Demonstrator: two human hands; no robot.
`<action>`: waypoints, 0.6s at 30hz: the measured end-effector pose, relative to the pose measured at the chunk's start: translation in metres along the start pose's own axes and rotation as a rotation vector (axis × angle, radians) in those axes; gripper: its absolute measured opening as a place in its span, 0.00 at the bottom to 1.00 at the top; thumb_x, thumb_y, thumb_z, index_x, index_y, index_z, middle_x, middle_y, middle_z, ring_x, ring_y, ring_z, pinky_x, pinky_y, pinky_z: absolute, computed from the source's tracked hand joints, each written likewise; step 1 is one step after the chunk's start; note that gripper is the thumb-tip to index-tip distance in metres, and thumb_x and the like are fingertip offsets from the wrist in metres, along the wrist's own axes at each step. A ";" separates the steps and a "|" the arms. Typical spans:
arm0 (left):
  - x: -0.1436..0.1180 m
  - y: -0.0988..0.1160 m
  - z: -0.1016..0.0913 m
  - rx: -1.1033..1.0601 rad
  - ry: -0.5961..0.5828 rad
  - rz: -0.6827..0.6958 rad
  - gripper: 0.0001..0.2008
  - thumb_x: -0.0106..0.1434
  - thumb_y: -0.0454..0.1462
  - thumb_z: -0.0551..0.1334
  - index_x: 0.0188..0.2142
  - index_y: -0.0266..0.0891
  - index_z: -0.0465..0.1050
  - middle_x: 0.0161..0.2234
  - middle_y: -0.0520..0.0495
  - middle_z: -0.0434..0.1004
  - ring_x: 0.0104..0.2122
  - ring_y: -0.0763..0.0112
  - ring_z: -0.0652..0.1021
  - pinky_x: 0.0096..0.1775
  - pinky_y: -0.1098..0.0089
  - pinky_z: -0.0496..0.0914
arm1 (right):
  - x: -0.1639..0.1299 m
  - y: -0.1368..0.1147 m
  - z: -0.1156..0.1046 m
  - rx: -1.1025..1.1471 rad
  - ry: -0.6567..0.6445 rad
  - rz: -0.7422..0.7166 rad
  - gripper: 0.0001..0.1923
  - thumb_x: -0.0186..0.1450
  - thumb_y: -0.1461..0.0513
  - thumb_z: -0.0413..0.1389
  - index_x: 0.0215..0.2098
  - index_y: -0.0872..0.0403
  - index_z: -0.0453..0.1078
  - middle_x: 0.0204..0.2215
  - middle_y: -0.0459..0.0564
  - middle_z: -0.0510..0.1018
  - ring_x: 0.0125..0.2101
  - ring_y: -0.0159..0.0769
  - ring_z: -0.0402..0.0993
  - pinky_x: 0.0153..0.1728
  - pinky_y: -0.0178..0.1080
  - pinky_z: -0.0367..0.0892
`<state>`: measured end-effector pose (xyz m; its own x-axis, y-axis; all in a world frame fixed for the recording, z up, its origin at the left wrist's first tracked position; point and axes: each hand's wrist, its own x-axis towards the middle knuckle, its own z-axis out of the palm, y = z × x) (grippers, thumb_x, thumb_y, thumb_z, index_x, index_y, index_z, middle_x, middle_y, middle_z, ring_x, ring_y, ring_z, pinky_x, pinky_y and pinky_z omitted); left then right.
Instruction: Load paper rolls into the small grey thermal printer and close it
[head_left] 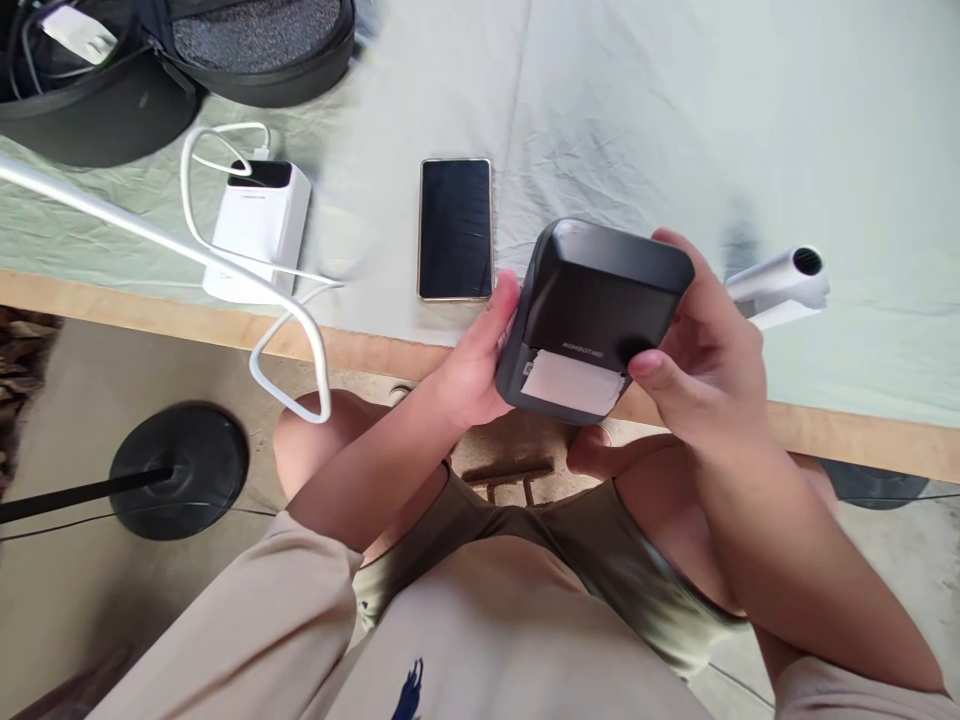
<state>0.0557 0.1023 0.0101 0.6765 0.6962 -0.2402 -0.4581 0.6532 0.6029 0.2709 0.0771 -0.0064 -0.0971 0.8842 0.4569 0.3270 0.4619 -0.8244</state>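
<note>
A black label printer (607, 290) is held up between both hands, above the table's front edge. White label paper (571, 382) shows at its lower end, below the printed brand name. My left hand (480, 365) grips the printer's left side, thumb along its edge. My right hand (709, 350) wraps round the right side, with the thumb near the paper slot and the fingers partly hidden behind. Just beyond my left hand, a smartphone (455, 230) with a dark screen lies on the table. To the right of my right hand is a white paper roll (784, 285).
A white power bank (259, 235) with a white cable (300, 320) stands at the left, the cable hanging over the wooden table edge (150, 305). Behind it lies an open black case (97, 110). Pale cloth (637, 110) covers the table. A round black stand base (180, 470) rests on the floor.
</note>
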 end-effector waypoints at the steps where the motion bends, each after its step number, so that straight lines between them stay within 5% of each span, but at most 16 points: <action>1: -0.001 0.000 -0.001 0.005 -0.018 -0.014 0.40 0.73 0.73 0.58 0.57 0.45 0.88 0.54 0.43 0.93 0.73 0.40 0.80 0.64 0.52 0.84 | 0.000 0.001 0.000 -0.016 0.003 0.000 0.45 0.73 0.31 0.61 0.82 0.33 0.63 0.70 0.52 0.82 0.70 0.57 0.81 0.65 0.61 0.84; 8: 0.000 0.003 0.004 -0.055 0.063 0.019 0.30 0.76 0.63 0.64 0.56 0.43 0.88 0.55 0.44 0.93 0.72 0.43 0.82 0.70 0.52 0.81 | -0.003 0.007 -0.004 -0.032 -0.045 -0.037 0.44 0.76 0.38 0.63 0.85 0.32 0.57 0.79 0.49 0.73 0.75 0.54 0.76 0.66 0.59 0.85; 12: 0.001 0.006 0.012 -0.137 0.165 0.039 0.35 0.82 0.62 0.54 0.53 0.36 0.88 0.51 0.39 0.93 0.69 0.40 0.84 0.69 0.51 0.80 | 0.011 -0.010 -0.024 -0.165 -0.075 -0.098 0.49 0.74 0.45 0.68 0.86 0.30 0.53 0.84 0.45 0.65 0.83 0.58 0.63 0.73 0.63 0.78; 18: 0.004 0.009 0.015 -0.124 0.209 0.010 0.31 0.83 0.57 0.55 0.54 0.35 0.88 0.46 0.41 0.93 0.66 0.43 0.86 0.65 0.53 0.82 | 0.048 -0.051 -0.038 -0.374 -0.314 -0.166 0.46 0.70 0.57 0.71 0.83 0.37 0.64 0.76 0.48 0.78 0.73 0.61 0.79 0.70 0.63 0.82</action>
<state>0.0629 0.1064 0.0261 0.5432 0.7410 -0.3949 -0.5404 0.6685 0.5110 0.2849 0.0933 0.0700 -0.4352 0.8055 0.4022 0.5910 0.5926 -0.5473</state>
